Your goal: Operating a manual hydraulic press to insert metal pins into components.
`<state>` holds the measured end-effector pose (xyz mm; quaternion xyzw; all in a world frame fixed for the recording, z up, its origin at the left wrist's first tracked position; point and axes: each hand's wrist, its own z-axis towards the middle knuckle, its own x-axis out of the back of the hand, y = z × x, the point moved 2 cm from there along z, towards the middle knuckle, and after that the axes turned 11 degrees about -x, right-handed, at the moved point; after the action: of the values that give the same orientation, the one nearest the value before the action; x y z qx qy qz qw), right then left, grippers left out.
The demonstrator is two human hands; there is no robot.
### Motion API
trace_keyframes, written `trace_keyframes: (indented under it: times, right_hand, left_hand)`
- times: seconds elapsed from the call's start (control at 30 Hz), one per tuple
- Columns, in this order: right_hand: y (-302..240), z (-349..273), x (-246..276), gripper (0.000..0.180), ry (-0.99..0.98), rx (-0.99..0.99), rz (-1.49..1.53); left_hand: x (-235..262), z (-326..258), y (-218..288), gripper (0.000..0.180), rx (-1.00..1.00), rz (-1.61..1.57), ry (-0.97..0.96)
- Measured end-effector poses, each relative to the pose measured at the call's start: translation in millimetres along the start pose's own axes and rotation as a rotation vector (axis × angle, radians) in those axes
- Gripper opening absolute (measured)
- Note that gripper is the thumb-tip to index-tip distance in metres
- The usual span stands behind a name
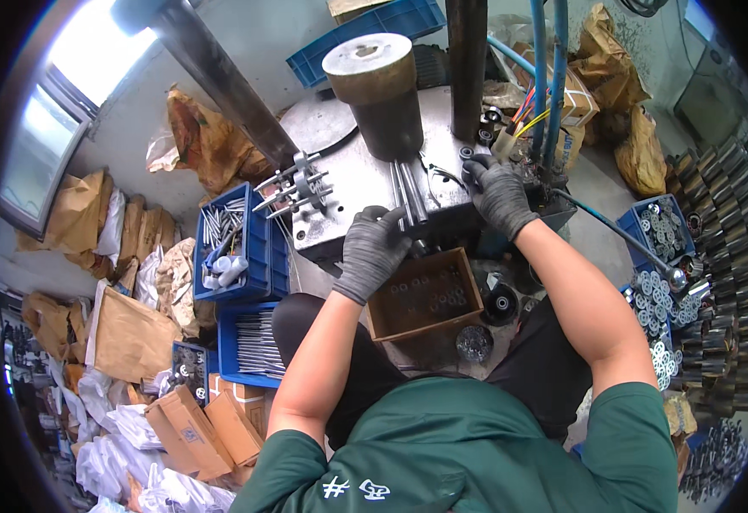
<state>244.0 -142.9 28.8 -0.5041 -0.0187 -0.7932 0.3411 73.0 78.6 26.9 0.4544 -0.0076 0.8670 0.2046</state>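
Head cam: the left hand in a grey knit glove (372, 248) sits curled on the front edge of the grey steel press table (357, 184), fingers closed around the near ends of the thin steel rods (410, 192). Those rods run lengthwise straight away from it toward the dark cylindrical ram (382, 94). The right gloved hand (498, 195) rests just right of the rods with fingers bent together, can't tell if it's gripping anything, so the left one's closer.

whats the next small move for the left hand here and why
Probably slide the left hand forward to seat the metal rods under the cylinder. It rests at the plate's front edge by the rod ends, while the right hand is at the controls behind.
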Motion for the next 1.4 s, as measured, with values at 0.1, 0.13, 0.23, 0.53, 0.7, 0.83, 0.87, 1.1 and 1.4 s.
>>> trace_keyframes:
  times: [0.1,0.13,0.23,0.53,0.7,0.83,0.87,1.1,1.4]
  right_hand:
    - [2.4,4.0,-10.1,0.027,-0.016,-0.010,-0.007]
    - [3.8,6.5,-13.8,0.025,0.005,0.004,0.017]
    - [4.4,10.9,-17.5,0.020,0.033,0.011,0.028]
    - [11.1,17.4,-3.9,0.023,0.090,0.017,0.046]
    - [-14.0,-4.9,21.1,0.023,-0.163,-0.443,1.041]
    - [-51.7,-35.0,52.6,0.034,-0.385,-0.742,1.419]
    - [-54.9,-37.6,55.9,0.035,-0.417,-0.819,1.432]
    - [-29.8,-42.4,54.8,0.043,-0.408,-0.858,1.418]
    - [-22.2,-45.6,77.1,0.023,-0.410,-0.615,1.120]
  left_hand:
    - [-12.2,1.6,-2.0,0.038,0.081,0.021,-0.063]
    - [-17.0,2.4,-2.1,0.038,0.095,0.004,-0.073]
    - [-26.4,-2.6,-4.3,0.035,0.303,-0.080,0.120]
    - [-42.0,-25.0,-23.9,0.032,1.168,-1.536,0.357]
    - [-21.6,-10.8,-3.0,0.042,0.934,-1.653,0.306]
    - [-10.1,2.0,38.2,0.040,0.669,-1.672,0.010]
    - [-19.7,-0.7,46.5,0.041,0.622,-1.704,-0.038]
    - [-57.0,-8.5,88.0,0.037,0.607,-1.760,-0.287]
    - [-67.6,-6.1,91.0,0.040,0.660,-1.732,-0.342]
